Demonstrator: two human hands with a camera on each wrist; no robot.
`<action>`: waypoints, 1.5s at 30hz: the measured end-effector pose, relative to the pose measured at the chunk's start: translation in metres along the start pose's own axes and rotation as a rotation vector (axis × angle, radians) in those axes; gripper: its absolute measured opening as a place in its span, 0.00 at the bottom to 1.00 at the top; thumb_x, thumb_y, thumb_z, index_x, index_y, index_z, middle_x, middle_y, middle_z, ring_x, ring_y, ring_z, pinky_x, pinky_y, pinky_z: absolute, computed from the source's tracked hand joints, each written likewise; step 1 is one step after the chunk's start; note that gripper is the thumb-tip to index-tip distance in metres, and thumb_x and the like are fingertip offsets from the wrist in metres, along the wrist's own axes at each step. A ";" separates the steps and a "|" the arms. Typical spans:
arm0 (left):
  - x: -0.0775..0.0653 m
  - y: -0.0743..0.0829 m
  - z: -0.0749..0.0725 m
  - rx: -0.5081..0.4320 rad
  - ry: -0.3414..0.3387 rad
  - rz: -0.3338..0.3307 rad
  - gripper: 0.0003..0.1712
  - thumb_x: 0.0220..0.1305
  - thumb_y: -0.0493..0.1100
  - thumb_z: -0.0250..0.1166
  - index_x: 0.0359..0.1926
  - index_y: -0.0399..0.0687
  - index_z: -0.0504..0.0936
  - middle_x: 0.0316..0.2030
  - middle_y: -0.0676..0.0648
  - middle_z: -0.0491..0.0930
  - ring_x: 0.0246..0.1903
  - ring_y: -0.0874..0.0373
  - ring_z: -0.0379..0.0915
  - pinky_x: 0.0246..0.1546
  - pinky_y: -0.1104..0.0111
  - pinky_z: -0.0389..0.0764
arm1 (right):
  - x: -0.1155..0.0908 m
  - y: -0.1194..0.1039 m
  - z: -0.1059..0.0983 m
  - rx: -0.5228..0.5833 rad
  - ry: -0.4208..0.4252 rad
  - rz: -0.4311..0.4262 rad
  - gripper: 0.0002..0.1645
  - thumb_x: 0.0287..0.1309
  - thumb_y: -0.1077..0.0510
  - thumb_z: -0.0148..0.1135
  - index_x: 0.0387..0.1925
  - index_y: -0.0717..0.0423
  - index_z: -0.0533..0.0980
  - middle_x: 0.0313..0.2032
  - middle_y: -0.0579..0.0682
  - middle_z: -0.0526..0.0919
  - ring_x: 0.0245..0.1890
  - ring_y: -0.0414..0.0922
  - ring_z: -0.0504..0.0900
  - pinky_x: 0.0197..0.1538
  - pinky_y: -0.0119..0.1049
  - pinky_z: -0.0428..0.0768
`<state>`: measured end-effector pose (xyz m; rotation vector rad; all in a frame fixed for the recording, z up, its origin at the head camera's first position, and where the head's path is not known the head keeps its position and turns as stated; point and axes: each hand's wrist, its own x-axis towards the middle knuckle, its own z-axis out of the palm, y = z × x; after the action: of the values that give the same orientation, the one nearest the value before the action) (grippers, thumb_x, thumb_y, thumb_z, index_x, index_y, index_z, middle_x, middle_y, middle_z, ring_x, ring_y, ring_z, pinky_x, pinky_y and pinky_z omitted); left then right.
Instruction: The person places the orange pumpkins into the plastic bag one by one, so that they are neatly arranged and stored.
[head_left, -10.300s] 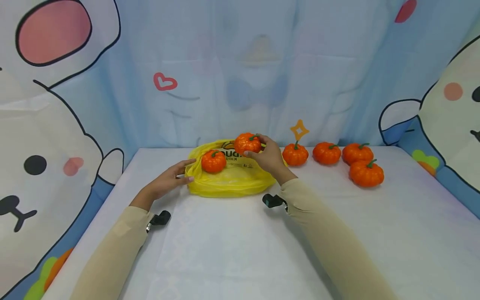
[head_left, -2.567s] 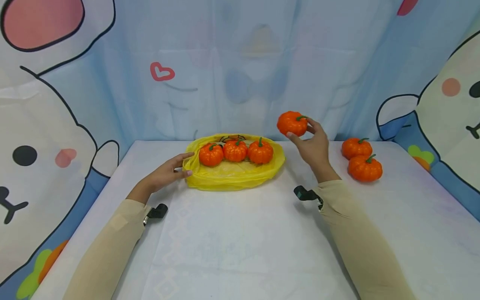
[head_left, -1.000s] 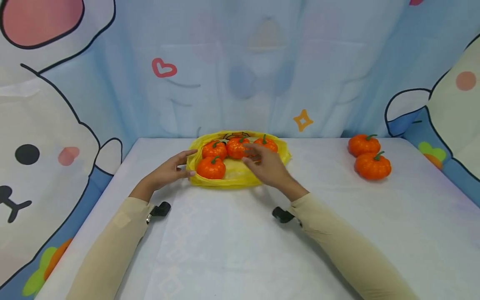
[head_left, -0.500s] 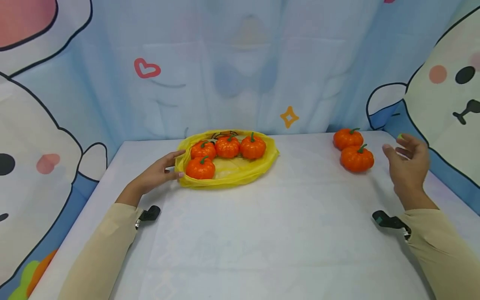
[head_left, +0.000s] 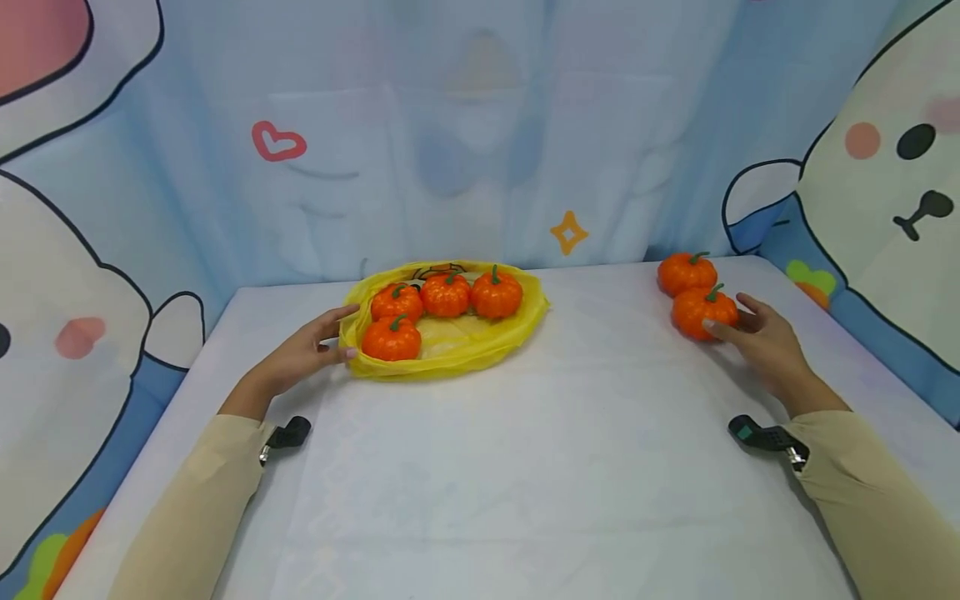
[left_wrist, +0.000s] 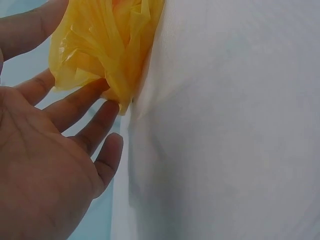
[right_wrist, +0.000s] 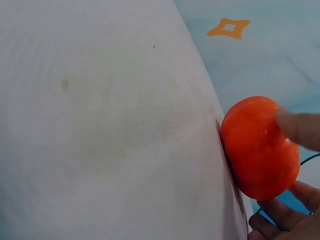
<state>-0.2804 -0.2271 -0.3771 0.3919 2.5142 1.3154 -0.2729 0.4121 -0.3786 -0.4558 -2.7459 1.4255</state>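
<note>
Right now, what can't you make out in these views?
Head: the print on the yellow bag, partly covered by the pumpkins inside.
Head: the rear pumpkin's near side, behind the front pumpkin.
Left wrist: some fingertips of the left hand, behind the bag.
Right wrist: whether the right hand grips firmly; thumb blurred, hand cut off by the right edge.
</note>
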 end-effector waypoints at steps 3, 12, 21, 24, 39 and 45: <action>-0.003 0.000 -0.001 -0.002 0.001 0.003 0.45 0.67 0.50 0.64 0.78 0.58 0.50 0.78 0.42 0.46 0.74 0.38 0.48 0.72 0.39 0.52 | 0.003 -0.002 0.003 -0.019 0.015 -0.005 0.58 0.63 0.33 0.57 0.78 0.54 0.38 0.76 0.66 0.44 0.75 0.67 0.49 0.72 0.63 0.55; -0.001 0.001 0.000 0.009 -0.005 0.016 0.45 0.68 0.49 0.64 0.78 0.57 0.49 0.77 0.39 0.49 0.74 0.37 0.50 0.71 0.38 0.54 | 0.001 -0.001 0.001 -0.082 0.026 -0.020 0.62 0.59 0.28 0.56 0.78 0.56 0.41 0.75 0.69 0.46 0.73 0.69 0.50 0.70 0.65 0.58; 0.000 0.000 -0.001 0.013 -0.002 0.004 0.45 0.67 0.51 0.65 0.78 0.59 0.51 0.77 0.42 0.49 0.74 0.38 0.50 0.72 0.38 0.52 | 0.000 0.004 -0.002 -0.069 0.047 0.022 0.67 0.50 0.24 0.62 0.78 0.55 0.45 0.76 0.68 0.46 0.71 0.69 0.54 0.68 0.66 0.62; -0.001 -0.001 -0.001 0.017 0.001 0.000 0.45 0.67 0.51 0.64 0.78 0.59 0.51 0.77 0.42 0.48 0.74 0.39 0.49 0.72 0.38 0.51 | 0.000 0.003 -0.003 -0.067 0.037 0.016 0.68 0.48 0.22 0.61 0.78 0.53 0.45 0.76 0.67 0.45 0.71 0.69 0.54 0.68 0.66 0.62; 0.004 0.001 0.000 0.011 -0.004 0.012 0.43 0.68 0.49 0.64 0.77 0.59 0.52 0.77 0.44 0.49 0.75 0.41 0.50 0.73 0.41 0.51 | -0.030 -0.089 0.048 0.047 -0.069 -0.294 0.52 0.61 0.39 0.63 0.78 0.49 0.49 0.74 0.62 0.56 0.69 0.58 0.65 0.53 0.18 0.74; 0.004 0.001 -0.001 0.018 -0.001 0.014 0.43 0.68 0.50 0.64 0.77 0.60 0.52 0.77 0.44 0.50 0.74 0.41 0.50 0.73 0.41 0.51 | -0.055 -0.150 0.115 0.199 -0.237 -0.465 0.45 0.61 0.51 0.67 0.74 0.50 0.57 0.70 0.56 0.64 0.67 0.53 0.71 0.51 0.19 0.78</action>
<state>-0.2840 -0.2260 -0.3763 0.4143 2.5284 1.2976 -0.2743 0.2247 -0.3191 0.3573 -2.5811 1.6708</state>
